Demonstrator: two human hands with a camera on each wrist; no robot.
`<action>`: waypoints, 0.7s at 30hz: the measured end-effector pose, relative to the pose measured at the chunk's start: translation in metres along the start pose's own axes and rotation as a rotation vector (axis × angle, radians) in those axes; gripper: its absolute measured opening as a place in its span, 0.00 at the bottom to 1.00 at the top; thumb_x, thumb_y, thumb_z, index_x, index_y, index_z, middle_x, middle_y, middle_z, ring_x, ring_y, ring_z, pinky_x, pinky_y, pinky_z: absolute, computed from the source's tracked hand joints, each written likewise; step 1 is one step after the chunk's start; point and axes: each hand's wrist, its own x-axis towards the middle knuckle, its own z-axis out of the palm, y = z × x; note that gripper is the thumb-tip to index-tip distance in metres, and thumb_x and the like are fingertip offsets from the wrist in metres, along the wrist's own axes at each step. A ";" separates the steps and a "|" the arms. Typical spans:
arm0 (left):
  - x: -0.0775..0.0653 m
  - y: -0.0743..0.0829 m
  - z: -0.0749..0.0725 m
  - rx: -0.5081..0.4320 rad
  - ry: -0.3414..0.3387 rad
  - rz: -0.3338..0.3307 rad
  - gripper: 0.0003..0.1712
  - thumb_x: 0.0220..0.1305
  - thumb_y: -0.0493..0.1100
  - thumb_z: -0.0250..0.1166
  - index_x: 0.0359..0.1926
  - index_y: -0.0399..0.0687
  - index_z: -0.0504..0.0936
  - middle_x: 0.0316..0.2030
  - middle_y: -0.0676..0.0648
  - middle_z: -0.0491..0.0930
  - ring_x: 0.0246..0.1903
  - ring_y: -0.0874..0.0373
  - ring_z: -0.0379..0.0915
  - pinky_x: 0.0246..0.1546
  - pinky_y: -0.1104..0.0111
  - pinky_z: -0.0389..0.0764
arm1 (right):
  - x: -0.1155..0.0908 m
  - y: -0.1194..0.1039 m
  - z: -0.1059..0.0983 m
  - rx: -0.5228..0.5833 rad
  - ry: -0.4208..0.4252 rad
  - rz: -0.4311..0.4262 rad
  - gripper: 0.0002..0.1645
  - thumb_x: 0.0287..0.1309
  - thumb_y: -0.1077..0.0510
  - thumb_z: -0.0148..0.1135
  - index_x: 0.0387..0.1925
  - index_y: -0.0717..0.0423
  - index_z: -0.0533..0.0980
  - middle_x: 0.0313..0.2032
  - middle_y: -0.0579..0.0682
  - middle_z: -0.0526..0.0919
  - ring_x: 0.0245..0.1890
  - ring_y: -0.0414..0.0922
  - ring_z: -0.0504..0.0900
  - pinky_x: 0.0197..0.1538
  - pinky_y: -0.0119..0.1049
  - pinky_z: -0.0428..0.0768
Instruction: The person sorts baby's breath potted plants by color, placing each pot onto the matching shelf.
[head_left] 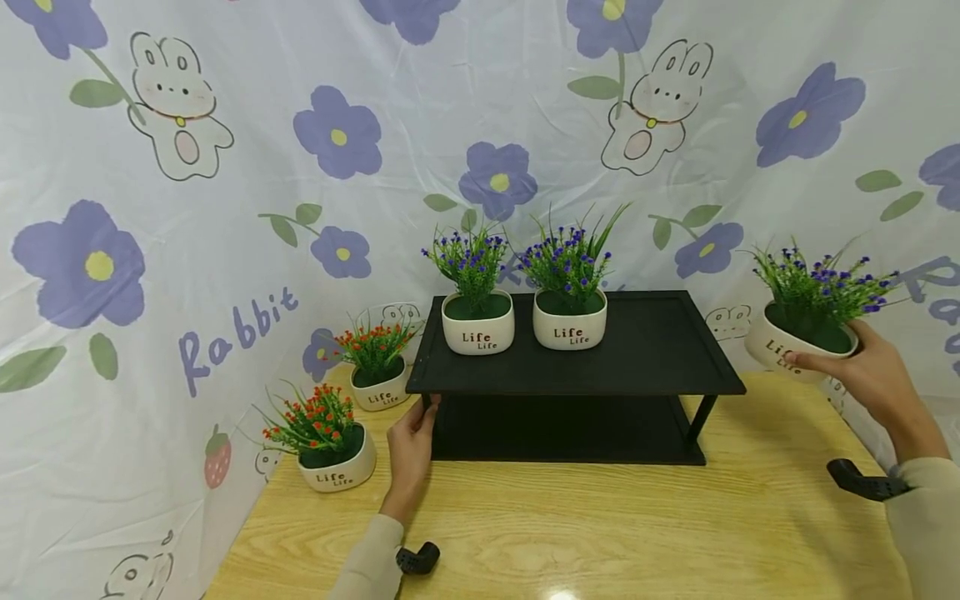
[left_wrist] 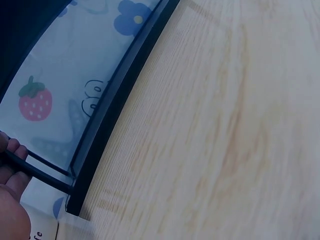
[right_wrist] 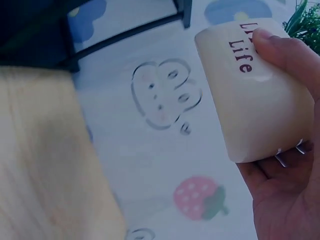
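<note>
Your R hand grips a glossy white pot w/ rounded corners, thumb over part of the dark-red "Life Life" lettering, fingers behind. Pot's tilted, up in the air, R of the flat black two-tier shelf. In it: a bushy green plant w/ tiny purple-blue blooms & thin grassy blades, dark green base. Your L hand holds a thin black post at the shelf's L end. 2 white purple-flowered pots stand on top; 2 white red-flowered pots sit L, on the pale wood-grain table.
</note>
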 end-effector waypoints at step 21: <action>0.001 -0.002 -0.001 0.015 -0.018 -0.011 0.17 0.80 0.42 0.63 0.64 0.48 0.87 0.57 0.41 0.89 0.57 0.47 0.87 0.60 0.47 0.84 | 0.025 -0.093 0.004 -0.033 -0.247 -0.159 0.73 0.69 0.37 0.68 0.84 0.63 0.27 0.83 0.74 0.31 0.76 0.83 0.49 0.66 0.84 0.60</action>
